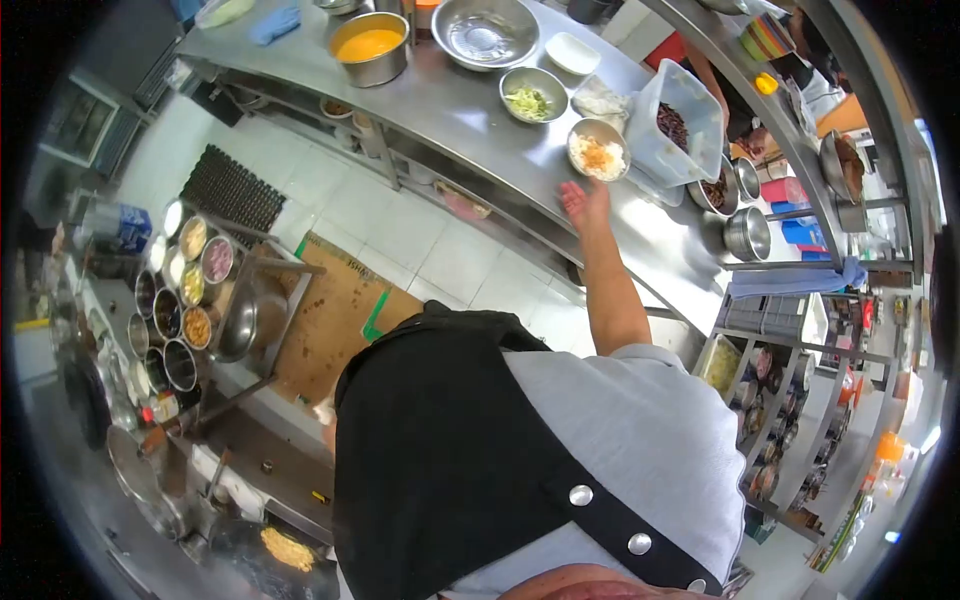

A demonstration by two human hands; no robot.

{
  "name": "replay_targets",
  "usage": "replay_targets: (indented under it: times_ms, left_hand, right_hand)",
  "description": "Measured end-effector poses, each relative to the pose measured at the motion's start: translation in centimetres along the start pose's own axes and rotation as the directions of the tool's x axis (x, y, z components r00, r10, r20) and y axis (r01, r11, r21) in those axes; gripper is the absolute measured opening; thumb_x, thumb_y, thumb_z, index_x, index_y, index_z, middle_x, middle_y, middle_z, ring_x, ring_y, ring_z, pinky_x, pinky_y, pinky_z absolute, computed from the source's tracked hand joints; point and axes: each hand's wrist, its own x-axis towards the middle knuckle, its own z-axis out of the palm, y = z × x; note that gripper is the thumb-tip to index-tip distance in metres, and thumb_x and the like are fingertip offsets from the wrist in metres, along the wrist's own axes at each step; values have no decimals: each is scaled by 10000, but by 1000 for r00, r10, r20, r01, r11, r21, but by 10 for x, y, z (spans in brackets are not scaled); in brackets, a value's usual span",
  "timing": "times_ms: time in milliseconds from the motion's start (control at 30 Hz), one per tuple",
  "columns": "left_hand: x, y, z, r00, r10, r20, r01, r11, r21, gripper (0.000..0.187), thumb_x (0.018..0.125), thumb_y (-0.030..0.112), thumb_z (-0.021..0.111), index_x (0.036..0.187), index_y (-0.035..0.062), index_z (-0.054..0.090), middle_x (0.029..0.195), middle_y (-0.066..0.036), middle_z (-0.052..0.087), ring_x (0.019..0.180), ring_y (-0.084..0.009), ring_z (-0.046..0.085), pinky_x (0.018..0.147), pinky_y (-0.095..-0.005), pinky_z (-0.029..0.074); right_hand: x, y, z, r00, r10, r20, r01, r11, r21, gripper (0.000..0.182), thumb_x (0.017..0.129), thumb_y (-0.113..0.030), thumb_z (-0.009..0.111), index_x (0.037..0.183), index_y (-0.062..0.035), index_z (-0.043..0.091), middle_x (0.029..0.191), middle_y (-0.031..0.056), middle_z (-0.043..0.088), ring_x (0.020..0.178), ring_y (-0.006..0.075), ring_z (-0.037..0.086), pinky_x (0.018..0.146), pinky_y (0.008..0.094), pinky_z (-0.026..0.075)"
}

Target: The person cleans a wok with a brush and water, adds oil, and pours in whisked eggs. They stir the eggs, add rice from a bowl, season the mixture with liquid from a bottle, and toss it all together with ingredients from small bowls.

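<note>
My right hand (585, 203) reaches out over the front edge of the steel counter (450, 115), fingers apart and nothing held. It is right beside the near rim of a small metal bowl (598, 150) with white food and an orange heap; whether it touches the rim is unclear. Behind that stands a bowl of chopped green vegetable (532, 95). My left hand (328, 434) barely shows past the left side of the black apron, next to something small and white; its fingers are hidden.
A pot of orange liquid (370, 48), a large empty bowl (486, 32) and a plastic tub of dark red pieces (675, 125) stand on the counter. Another person's arm (708, 75) is behind the tub. Ingredient pots (196, 326) and a pan with yellow food (287, 549) are at left.
</note>
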Motion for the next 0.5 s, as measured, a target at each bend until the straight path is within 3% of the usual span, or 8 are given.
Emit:
replay_targets:
  times_ms: [100,200,300,400,433,467,500]
  left_hand:
    - [-3,-2,12,999,18,34,-26,969,244,192,873,213,730,960,56,659,871,-89,695,756,-244,659,656,-378,520]
    - [-2,-11,3,999,34,7,-34,937,349,201,871,209,730,971,48,664,883,-94,699,761,-249,661,665,-381,522]
    - [-3,-27,-16,999,33,-34,-17,913,408,210,869,205,731,982,39,670,894,-100,703,765,-254,663,673,-383,524]
    - [-3,-40,-29,998,40,-56,-11,895,446,219,867,201,731,993,30,675,906,-105,707,770,-258,665,682,-386,527]
    - [-3,-45,-33,997,44,-63,-11,892,452,223,867,199,731,996,27,676,909,-107,708,772,-260,665,685,-387,527]
    - [-4,-48,-39,996,49,-69,-12,889,458,226,866,198,731,1000,24,678,913,-109,710,773,-261,666,688,-388,528]
    - [-6,-50,-45,996,56,-74,-16,885,465,229,865,197,731,1003,21,680,917,-111,711,775,-263,667,690,-389,529]
  right_hand:
    - [42,-10,-20,998,56,9,-56,998,-31,475,980,-219,495,1329,99,444,1239,256,621,1034,360,687,737,414,585]
    - [75,-6,-38,996,13,87,-5,996,-91,398,977,-181,474,1250,106,507,1176,270,662,1074,375,687,764,431,592]
    - [53,-22,-29,976,108,190,-129,987,99,474,972,-188,501,1362,55,384,1184,308,626,912,397,689,669,433,626]
    - [38,-29,-9,992,109,62,-111,994,19,444,985,-186,471,1353,59,421,1138,313,645,909,404,702,682,436,639]
    - [59,-25,-12,995,52,85,-42,992,-116,453,991,-180,452,1377,57,434,1141,318,643,903,412,715,696,433,652]
    - [82,-23,-18,990,41,138,-24,992,-123,467,973,-118,459,1404,57,429,1131,308,649,874,407,725,674,423,656]
    - [87,-19,-15,996,1,87,11,991,-132,427,963,-77,457,1371,48,472,1116,285,663,895,393,727,705,424,662]
